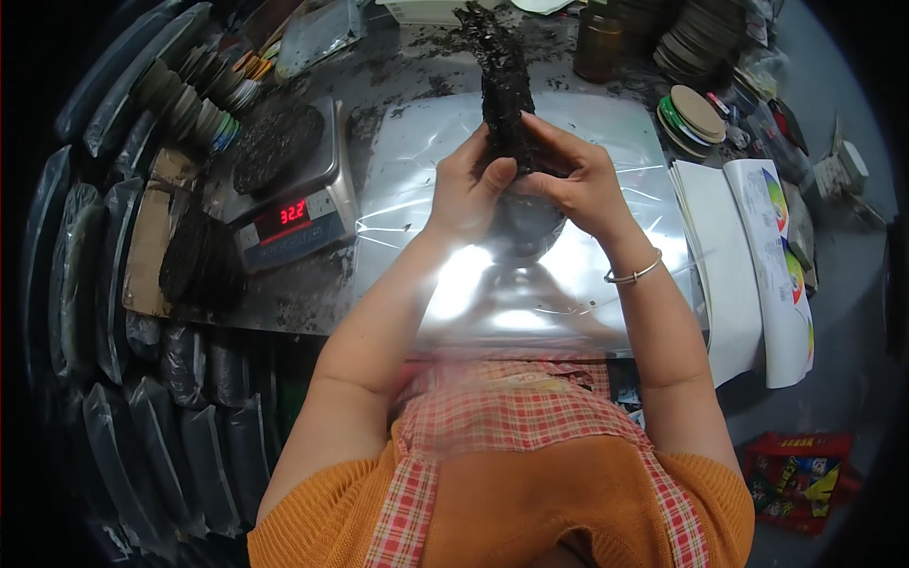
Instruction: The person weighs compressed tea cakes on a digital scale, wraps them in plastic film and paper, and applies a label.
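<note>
Both my hands hold a long dark stack of thin, rough-edged sheets, perhaps dried seaweed (505,92), above a shiny clear plastic sheet (405,163). My left hand (472,184) grips its near end from the left. On the right side, my right hand (572,174) closes around the same end, fingers along its edge. The stack points away from me, its far end loose and ragged. To the left, a digital scale (298,220) with lit red digits bears a round dark disc (277,145). More dark discs (201,263) stand beside the scale.
Filled plastic bags (99,277) line the left side. A brown jar (598,46) stands at the back. Round cardboard discs (692,117) and white printed sheets (760,270) lie at the right. Dark crumbs are scattered over the table (298,312).
</note>
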A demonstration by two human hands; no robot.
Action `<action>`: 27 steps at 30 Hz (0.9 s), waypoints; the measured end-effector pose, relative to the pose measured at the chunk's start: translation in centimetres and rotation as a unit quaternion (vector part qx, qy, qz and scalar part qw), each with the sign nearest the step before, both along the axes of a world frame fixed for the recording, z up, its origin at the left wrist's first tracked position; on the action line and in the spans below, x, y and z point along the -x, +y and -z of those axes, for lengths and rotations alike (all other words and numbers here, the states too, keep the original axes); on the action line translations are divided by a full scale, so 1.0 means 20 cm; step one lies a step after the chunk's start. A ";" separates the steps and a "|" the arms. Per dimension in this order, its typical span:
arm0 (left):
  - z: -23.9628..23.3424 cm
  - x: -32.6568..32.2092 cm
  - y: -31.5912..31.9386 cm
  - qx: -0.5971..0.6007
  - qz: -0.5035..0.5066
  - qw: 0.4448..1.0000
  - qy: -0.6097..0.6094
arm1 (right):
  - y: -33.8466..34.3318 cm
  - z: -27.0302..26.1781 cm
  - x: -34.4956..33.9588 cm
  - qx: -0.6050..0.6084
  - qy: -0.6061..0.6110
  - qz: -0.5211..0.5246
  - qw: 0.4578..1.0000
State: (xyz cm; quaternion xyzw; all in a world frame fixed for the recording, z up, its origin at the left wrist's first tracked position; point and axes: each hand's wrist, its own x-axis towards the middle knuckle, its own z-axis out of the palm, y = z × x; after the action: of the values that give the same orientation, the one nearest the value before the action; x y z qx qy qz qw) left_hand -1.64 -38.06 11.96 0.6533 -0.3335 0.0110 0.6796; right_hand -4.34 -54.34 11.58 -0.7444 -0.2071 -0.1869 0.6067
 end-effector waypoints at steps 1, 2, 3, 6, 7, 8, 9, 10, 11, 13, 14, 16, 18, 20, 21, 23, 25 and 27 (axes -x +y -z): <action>-0.01 0.00 0.01 -0.006 0.008 1.000 -0.024 | -0.01 0.00 0.01 0.001 -0.001 0.004 1.000; -0.01 0.00 0.01 -0.012 0.015 0.999 -0.048 | -0.01 0.01 0.01 -0.017 0.008 0.002 1.000; 0.00 -0.01 0.03 -0.011 0.018 0.999 -0.049 | -0.02 0.01 0.01 -0.034 0.017 -0.001 0.999; 0.03 -0.18 0.16 -0.013 -0.184 0.983 -0.004 | -0.07 -0.01 0.03 0.063 0.008 0.281 0.958; -0.05 -0.22 0.24 0.103 -0.171 0.977 0.078 | -0.12 -0.06 0.02 -0.067 -0.083 0.316 0.943; -0.13 -0.26 0.33 0.229 -0.161 0.949 0.148 | -0.28 -0.06 0.01 -0.264 -0.060 0.176 0.946; -0.25 -0.25 0.36 0.321 -0.079 0.904 0.269 | -0.37 -0.09 0.02 -0.375 -0.033 0.166 0.911; -0.20 -0.31 0.38 0.307 -0.070 0.900 0.300 | -0.40 -0.05 0.03 -0.373 0.046 0.152 0.914; -0.09 -0.37 0.39 0.291 -0.060 0.896 0.331 | -0.42 0.02 0.02 -0.367 0.125 0.136 0.911; 0.16 -0.33 0.20 0.203 -0.106 0.900 0.369 | -0.32 0.25 -0.04 -0.392 0.228 0.041 0.890; 0.32 -0.32 0.16 0.147 -0.123 0.902 0.387 | -0.24 0.28 -0.04 -0.414 0.258 0.020 0.873; 0.34 -0.20 0.08 0.126 -0.101 0.893 0.419 | -0.19 0.31 -0.02 -0.441 0.288 0.009 0.850; 0.34 -0.18 0.08 0.099 -0.126 0.900 0.406 | -0.22 0.30 -0.04 -0.400 0.334 0.042 0.852; 0.43 -0.24 0.13 -0.005 -0.147 0.920 0.364 | -0.19 0.30 -0.05 -0.196 0.329 0.172 0.908; 0.42 -0.24 0.12 -0.006 -0.144 0.919 0.366 | -0.22 0.38 -0.07 -0.196 0.330 0.175 0.907; 0.36 -0.24 0.06 -0.224 -0.344 0.901 -0.139 | -0.33 0.57 -0.14 0.045 0.173 0.228 0.957; 0.25 -0.27 0.01 -0.335 -0.237 0.881 -0.234 | -0.27 0.50 -0.12 0.085 0.173 0.246 0.950; 0.27 -0.26 -0.09 -0.431 -0.115 0.835 -0.322 | -0.27 0.47 -0.12 0.159 0.129 0.261 0.943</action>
State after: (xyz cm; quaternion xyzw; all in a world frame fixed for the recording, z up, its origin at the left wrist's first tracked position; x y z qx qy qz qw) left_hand 3.64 -39.83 6.50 0.8731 -0.4270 0.1542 0.1776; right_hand -1.99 -59.64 2.16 -0.8770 0.0476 -0.2060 0.4314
